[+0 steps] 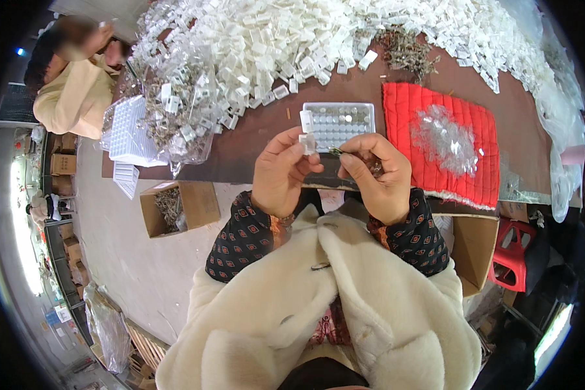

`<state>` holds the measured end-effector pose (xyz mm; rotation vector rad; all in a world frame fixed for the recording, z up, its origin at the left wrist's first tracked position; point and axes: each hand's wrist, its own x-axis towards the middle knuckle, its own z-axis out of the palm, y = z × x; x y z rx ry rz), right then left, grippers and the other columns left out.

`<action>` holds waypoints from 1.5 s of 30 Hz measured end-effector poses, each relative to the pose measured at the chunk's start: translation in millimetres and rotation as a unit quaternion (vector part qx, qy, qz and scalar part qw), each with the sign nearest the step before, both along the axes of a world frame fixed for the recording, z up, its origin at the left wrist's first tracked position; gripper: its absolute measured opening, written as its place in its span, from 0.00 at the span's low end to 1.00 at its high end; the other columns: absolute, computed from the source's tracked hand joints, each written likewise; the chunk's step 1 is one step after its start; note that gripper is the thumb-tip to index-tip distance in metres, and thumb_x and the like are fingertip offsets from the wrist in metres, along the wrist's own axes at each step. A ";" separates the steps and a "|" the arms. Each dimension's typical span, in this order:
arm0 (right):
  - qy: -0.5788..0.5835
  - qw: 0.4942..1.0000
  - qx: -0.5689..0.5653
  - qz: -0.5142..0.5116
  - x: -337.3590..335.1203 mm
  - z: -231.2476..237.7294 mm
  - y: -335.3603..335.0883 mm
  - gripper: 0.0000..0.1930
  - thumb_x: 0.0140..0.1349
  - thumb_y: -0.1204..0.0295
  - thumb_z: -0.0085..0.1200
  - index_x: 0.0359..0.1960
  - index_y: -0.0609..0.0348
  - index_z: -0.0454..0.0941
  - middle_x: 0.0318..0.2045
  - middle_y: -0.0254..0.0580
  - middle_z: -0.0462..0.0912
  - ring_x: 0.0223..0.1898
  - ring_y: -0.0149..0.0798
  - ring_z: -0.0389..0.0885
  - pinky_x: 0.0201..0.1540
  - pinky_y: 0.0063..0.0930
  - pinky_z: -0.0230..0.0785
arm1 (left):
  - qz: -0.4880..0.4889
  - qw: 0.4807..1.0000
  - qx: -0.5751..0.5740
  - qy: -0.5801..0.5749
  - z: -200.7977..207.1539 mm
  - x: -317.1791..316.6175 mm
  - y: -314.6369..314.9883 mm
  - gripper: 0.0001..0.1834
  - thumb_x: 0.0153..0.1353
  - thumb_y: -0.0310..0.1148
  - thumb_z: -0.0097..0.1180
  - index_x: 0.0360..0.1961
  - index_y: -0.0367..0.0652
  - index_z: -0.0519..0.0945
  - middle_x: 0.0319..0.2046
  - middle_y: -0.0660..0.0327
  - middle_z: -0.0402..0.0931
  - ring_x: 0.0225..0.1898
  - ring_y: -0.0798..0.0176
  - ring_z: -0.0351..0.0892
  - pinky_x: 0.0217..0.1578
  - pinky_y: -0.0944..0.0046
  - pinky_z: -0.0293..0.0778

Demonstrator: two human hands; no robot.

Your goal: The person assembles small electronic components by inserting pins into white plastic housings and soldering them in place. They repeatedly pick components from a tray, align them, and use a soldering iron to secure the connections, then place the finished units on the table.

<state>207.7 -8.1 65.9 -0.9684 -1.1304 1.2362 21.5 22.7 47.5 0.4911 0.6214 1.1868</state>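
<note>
My left hand (279,172) pinches a small white plastic housing (307,142) between thumb and fingers. Close beside it, my right hand (378,175) holds a small metal clip (337,151) at its fingertips, the tip almost touching the housing. More small metal pieces seem to lie in the right palm. Just beyond both hands a clear plastic tray (338,123) with rows of filled cells lies on the brown table (253,146). One white housing stands at the tray's left edge.
A big heap of white housings (292,39) covers the far table, with metal clips (406,52) among them. A red quilted pad (439,140) holds clear bits. White trays (129,130) are stacked left. Another person (75,84) sits far left. A cardboard box (175,207) stands below.
</note>
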 end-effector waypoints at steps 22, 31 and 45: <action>-0.088 0.994 0.043 0.051 -34.6 17.3 -5.6 0.09 0.63 0.84 0.57 0.44 0.66 0.82 0.43 0.42 0.84 0.33 0.25 0.81 0.36 0.18 0.74 | 0.159 0.956 0.242 0.047 -20.5 0.1 -30.6 0.14 0.58 0.12 0.60 0.43 0.37 0.76 0.45 0.46 0.81 0.49 0.55 0.82 0.51 0.56 0.79; -0.107 0.993 -0.039 0.024 -36.7 27.7 -6.4 0.08 0.60 0.83 0.57 0.42 0.63 0.77 0.32 0.34 0.83 0.34 0.24 0.79 0.38 0.19 0.72 | 0.196 0.940 0.258 0.108 -20.2 5.4 -34.5 0.12 0.61 0.14 0.57 0.44 0.36 0.73 0.46 0.44 0.81 0.48 0.52 0.83 0.50 0.56 0.80; 0.115 0.978 -0.157 0.075 -48.7 6.6 -1.1 0.09 0.62 0.83 0.59 0.37 0.62 0.70 0.33 0.34 0.77 0.31 0.23 0.80 0.33 0.19 0.75 | 0.115 0.985 0.104 -0.082 -19.6 -1.3 -33.3 0.09 0.66 0.23 0.57 0.45 0.48 0.74 0.47 0.50 0.80 0.48 0.54 0.82 0.50 0.53 0.78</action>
